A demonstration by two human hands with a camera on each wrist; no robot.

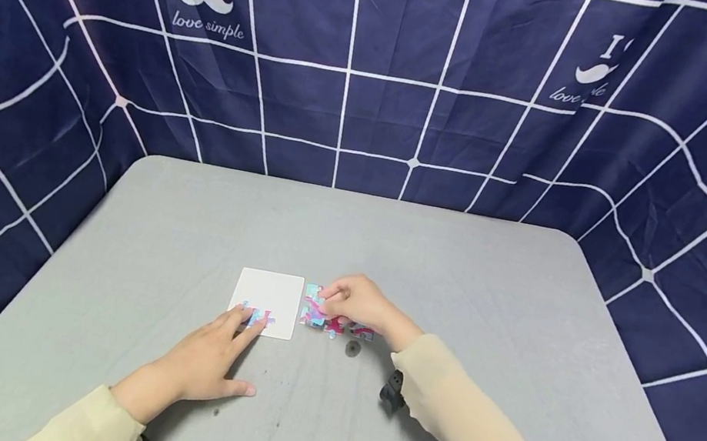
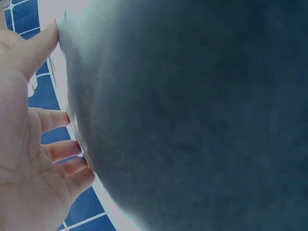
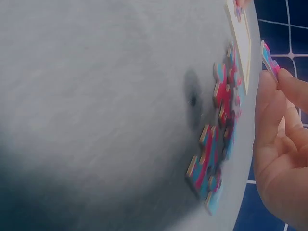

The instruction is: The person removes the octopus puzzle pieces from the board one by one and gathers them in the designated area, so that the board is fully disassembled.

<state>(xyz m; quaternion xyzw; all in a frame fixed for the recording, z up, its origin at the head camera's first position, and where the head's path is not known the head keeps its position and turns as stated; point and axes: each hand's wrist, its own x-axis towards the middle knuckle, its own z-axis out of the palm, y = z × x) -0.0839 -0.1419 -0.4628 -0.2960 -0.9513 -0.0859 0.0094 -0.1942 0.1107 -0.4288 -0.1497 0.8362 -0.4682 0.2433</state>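
Note:
In the head view my left hand (image 1: 200,357) reaches over the near edge of a white square board (image 1: 270,291). Its outstretched fingertips rest on colourful jigsaw pieces (image 1: 258,318) at the board's lower edge, and the thumb is spread to the side. My right hand (image 1: 359,304) is held over loose jigsaw pieces (image 1: 334,326) just right of the board. Thumb and forefinger pinch a pink and blue jigsaw piece (image 3: 268,60), raised above the table in the right wrist view. The left wrist view shows the left palm (image 2: 24,183) but not the pieces under its fingertips.
A grey cloth-covered table (image 1: 457,269) lies beneath everything. Near the loose pieces is a dark round spot (image 1: 353,348). A black wrist device (image 1: 392,392) sits at the right cuff. Dark blue curtains (image 1: 385,116) with white lines stand behind and at both sides.

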